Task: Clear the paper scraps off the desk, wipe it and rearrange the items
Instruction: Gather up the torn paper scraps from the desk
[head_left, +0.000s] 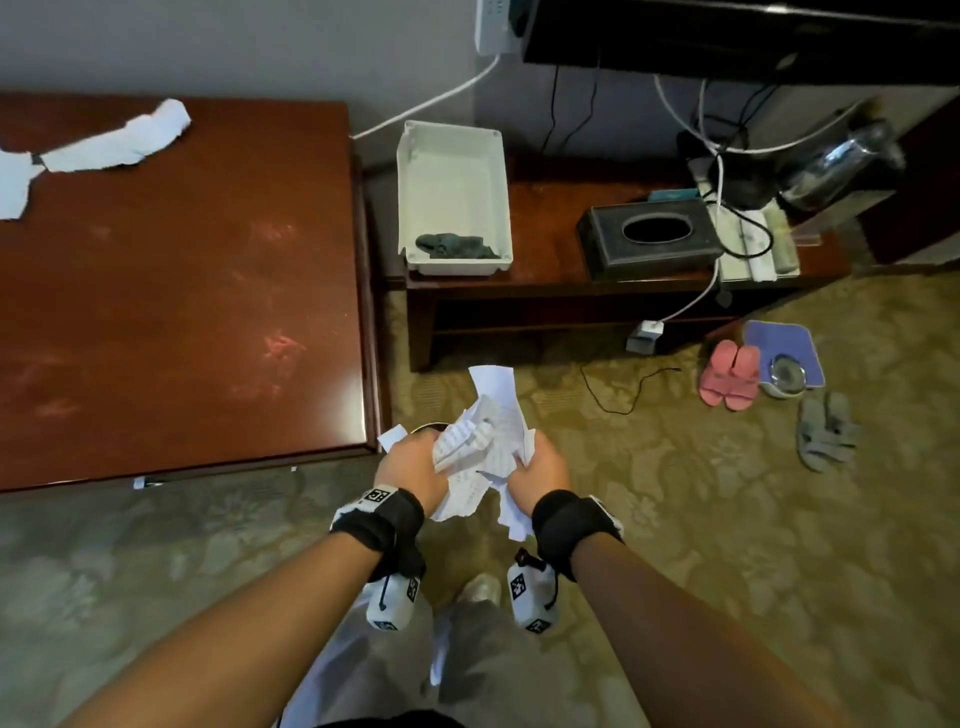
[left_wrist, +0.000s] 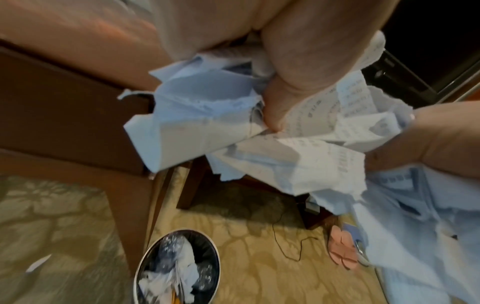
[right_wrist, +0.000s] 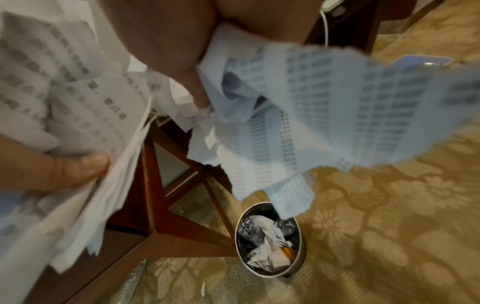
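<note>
Carpet (head_left: 675, 467) and bin (right_wrist: 302, 250) lie below the fingers (left_wrist: 275, 107) of left hand (head_left: 410, 462) and right hand (head_left: 540, 467), clutching paper scraps (head_left: 483, 441): likely light, floppy, best squeezed centrally.

Bin (right_wrist: 302, 247) open below — desk (head_left: 208, 312) corner crowds left.

Both hands, left hand (head_left: 410, 462) and right hand (head_left: 540, 470), clutching crumpled paper scraps (head_left: 480, 447), beside desk (head_left: 182, 291) corner
</note>
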